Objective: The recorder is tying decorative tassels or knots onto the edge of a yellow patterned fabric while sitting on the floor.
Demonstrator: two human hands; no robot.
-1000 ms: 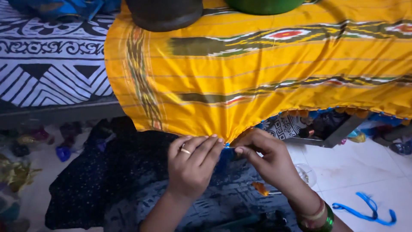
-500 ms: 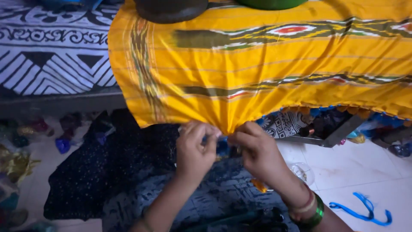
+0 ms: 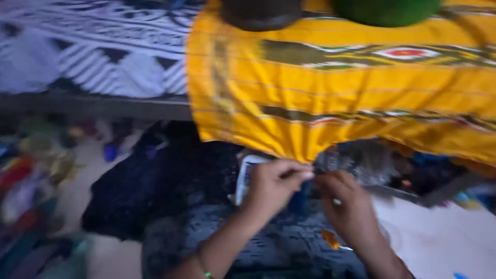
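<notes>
Head view: both hands meet at the yellow cloth's point(image 3: 330, 93) hanging lower edge, left hand point(image 3: 271, 186) and right hand point(image 3: 346, 212) each pinching that hem just above their fingertips, left one slightly nearer the gathered point.

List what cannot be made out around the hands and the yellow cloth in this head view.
- What the left hand and right hand pinch at the yellow cloth hem: motion blur, fingers cover it.
- Dark round object and green object: cut off by the top edge.
- Floor clutter at left: blurred.
</notes>
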